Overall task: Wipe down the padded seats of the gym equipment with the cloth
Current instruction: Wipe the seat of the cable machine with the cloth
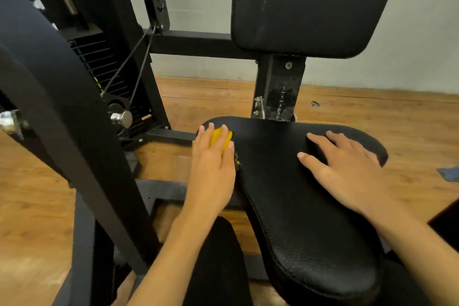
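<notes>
Two bare hands rest on one black, pebbled vinyl seat pad (285, 181) shaped like a T, wide at the far end and narrowing toward the person. The left hand (211, 164) lies on the far left lobe with its fingers (202, 135) straight and spread, pressing one bunched yellow cloth (219, 138) flat against the pad; the cloth shows only between the fingers. The right hand (347, 166) holds nothing and lies palm down on the far right lobe, fingers straight and loosely fanned. From the cloth, most of the seat lies to the right and back toward the person, along its long axis. So the left hand looks set to sweep that way, and the right hand sits in the path of any sideways stroke. One black padded backrest (305, 5) stands upright above the seat, well apart from both hands.
</notes>
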`<state>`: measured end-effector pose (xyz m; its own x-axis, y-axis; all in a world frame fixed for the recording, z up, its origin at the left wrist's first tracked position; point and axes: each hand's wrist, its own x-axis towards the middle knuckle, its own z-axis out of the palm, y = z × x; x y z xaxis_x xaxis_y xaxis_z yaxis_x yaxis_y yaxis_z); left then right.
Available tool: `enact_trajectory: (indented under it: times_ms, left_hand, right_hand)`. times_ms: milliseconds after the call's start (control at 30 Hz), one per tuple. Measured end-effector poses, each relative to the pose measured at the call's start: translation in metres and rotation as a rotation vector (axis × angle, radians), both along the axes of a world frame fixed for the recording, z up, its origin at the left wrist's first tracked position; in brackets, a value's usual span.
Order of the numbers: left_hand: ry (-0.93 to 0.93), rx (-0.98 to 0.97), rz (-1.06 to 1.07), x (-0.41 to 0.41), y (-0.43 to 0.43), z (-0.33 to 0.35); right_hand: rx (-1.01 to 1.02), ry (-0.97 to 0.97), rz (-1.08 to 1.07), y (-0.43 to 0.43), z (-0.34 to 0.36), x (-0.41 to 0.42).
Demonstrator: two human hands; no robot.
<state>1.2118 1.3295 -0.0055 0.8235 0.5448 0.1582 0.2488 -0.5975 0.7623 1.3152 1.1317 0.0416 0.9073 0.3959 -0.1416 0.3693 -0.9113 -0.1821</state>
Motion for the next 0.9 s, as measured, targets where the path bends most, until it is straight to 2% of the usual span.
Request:
enact_trajectory:
  times_ms: [67, 133, 200, 267, 433, 567, 667, 733, 833, 900]
  left_hand:
    - [0.176, 0.091, -0.058, 0.025, 0.024, 0.003]
    - [0.354, 0.075, -0.158, 0.062, 0.054, 0.014]
    - [0.471, 0.008, -0.210, 0.092, 0.069, 0.029]
    - [0.529, 0.057, -0.288, 0.105, 0.068, 0.036]
    - [0.458, 0.387, -0.571, 0.091, 0.032, 0.028]
    - [0.403, 0.363, -0.606, 0.086, 0.016, 0.035]
    - [0.184, 0.257, -0.459, 0.069, 0.020, 0.042]
    - [0.055, 0.321, -0.304, 0.051, 0.027, 0.039]
    - [-0.034, 0.392, -0.135, 0.024, 0.032, 0.028]
    - [0.003, 0.409, -0.099, 0.010, 0.030, 0.018]
  right_hand:
    - [0.011, -0.004, 0.000, -0.001, -0.001, 0.001]
    - [0.031, -0.003, -0.007, -0.002, -0.001, 0.003]
    - [0.058, -0.008, -0.015, -0.002, -0.002, 0.005]
    - [0.071, -0.004, -0.011, -0.002, -0.002, 0.006]
    - [0.073, 0.001, -0.004, -0.005, -0.002, 0.007]
    - [0.065, -0.002, 0.003, -0.004, -0.003, 0.007]
    - [-0.002, 0.026, 0.011, -0.001, -0.002, 0.010]
    - [-0.045, 0.052, 0.080, 0.010, 0.004, 0.015]
    - [0.026, 0.064, 0.389, 0.057, 0.011, 0.028]
    - [0.041, 0.122, 0.559, 0.097, 0.007, 0.036]
